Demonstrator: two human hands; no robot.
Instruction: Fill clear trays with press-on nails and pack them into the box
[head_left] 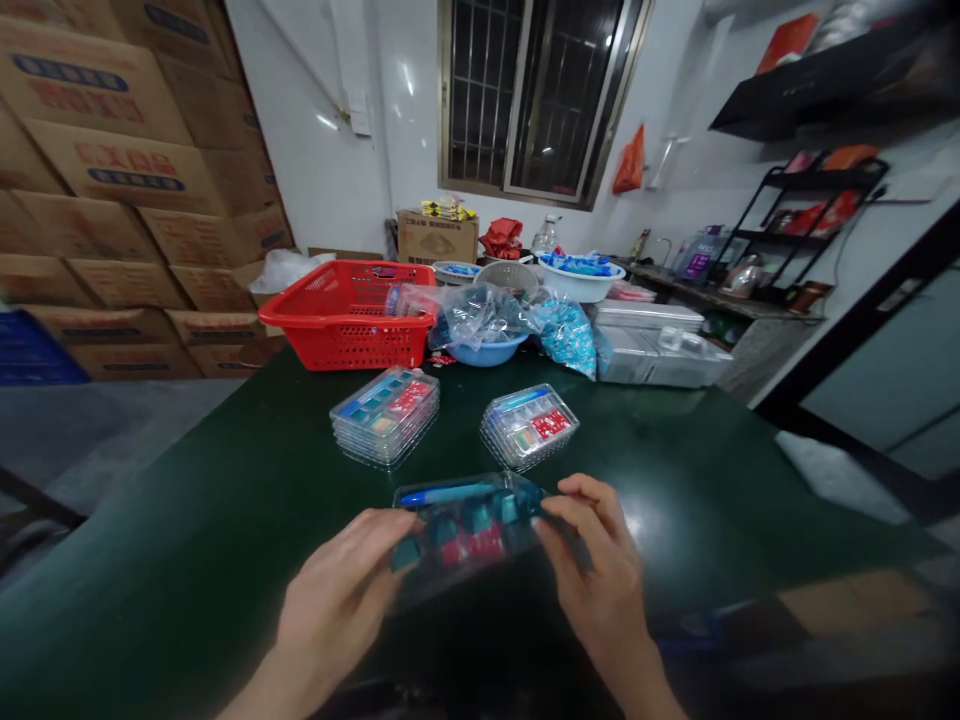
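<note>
A clear plastic blister tray (466, 522) with a blue pen and small teal and red pieces inside is held just above the dark green table (225, 520). My left hand (345, 590) grips its left end and my right hand (592, 560) pinches its right end. Both hands are blurred by motion. Two stacks of similar filled trays lie farther back, one to the left (386, 412) and one to the right (529, 425).
A red basket (346, 315), a blue bowl (486, 350) with plastic bags, a white bowl (581, 280) and grey boxes (652, 345) stand at the table's far side. Cardboard cartons (127, 180) are stacked on the left. Black shelves (817, 210) stand at right.
</note>
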